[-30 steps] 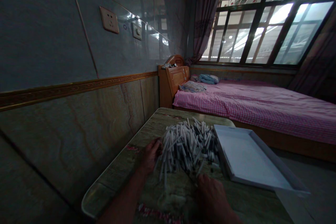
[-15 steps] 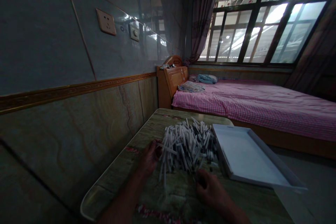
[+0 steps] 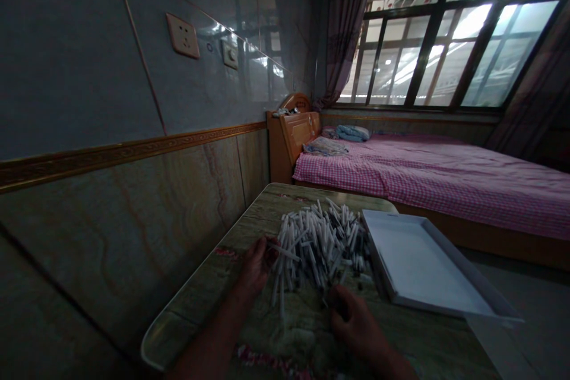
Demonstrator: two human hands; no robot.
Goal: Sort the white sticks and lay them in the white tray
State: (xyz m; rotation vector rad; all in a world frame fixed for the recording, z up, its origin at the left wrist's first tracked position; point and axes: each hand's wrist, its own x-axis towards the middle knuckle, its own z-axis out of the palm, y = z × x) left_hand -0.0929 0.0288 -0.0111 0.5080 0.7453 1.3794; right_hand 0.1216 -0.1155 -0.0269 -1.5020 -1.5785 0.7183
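A heap of slim white plastic tubes [image 3: 318, 240], with dark parts among them, lies on the marbled table [image 3: 191, 303]. At the heap's left edge my left hand [image 3: 258, 261] is closed on a white tube [image 3: 285, 253] that points to the right over the pile. My right hand [image 3: 350, 316] is in front of the heap, its thumb and forefinger curled together. A small dark bit shows at its fingertips, too dim and blurred to name. Several tubes stick out toward me between the two hands.
A shallow white tray [image 3: 427, 261] rests on the table's right side and juts past its edge. Behind the table is a bed [image 3: 427, 160] with a pink checked sheet and a wooden headboard [image 3: 291, 136]. The tiled wall [image 3: 178, 202] runs close along the left.
My right hand has shifted slightly left, closer to the front of the heap. My left hand keeps its grip on the tube, almost unmoved. The view has turned a little.
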